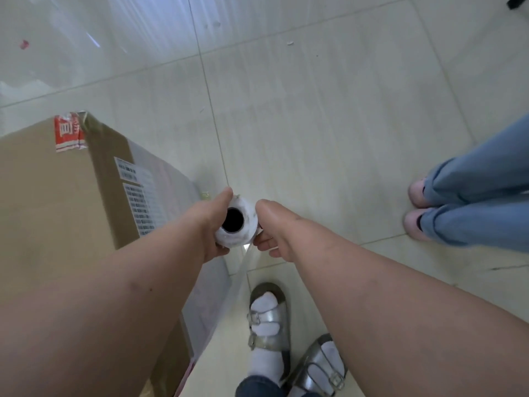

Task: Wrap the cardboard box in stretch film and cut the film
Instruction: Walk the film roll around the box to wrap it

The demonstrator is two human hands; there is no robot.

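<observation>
A large brown cardboard box (54, 202) stands on the floor at the left, with red tape on its top corner and white barcode labels on its side. Clear stretch film (211, 290) covers the box's right side and runs up to a roll. The stretch film roll (243, 224) is seen end-on, white with a dark hollow core. My left hand (211, 222) grips the roll from the left. My right hand (274, 230) holds it from the right, fingers curled under it. The rest of the roll is hidden below my hands.
The floor is pale glossy tile (329, 110). My feet in silver sandals and white socks (269, 322) stand beside the box. Another person's legs in blue jeans and pink shoes (458, 207) stand at the right. Small scraps (24, 44) lie on the floor far left.
</observation>
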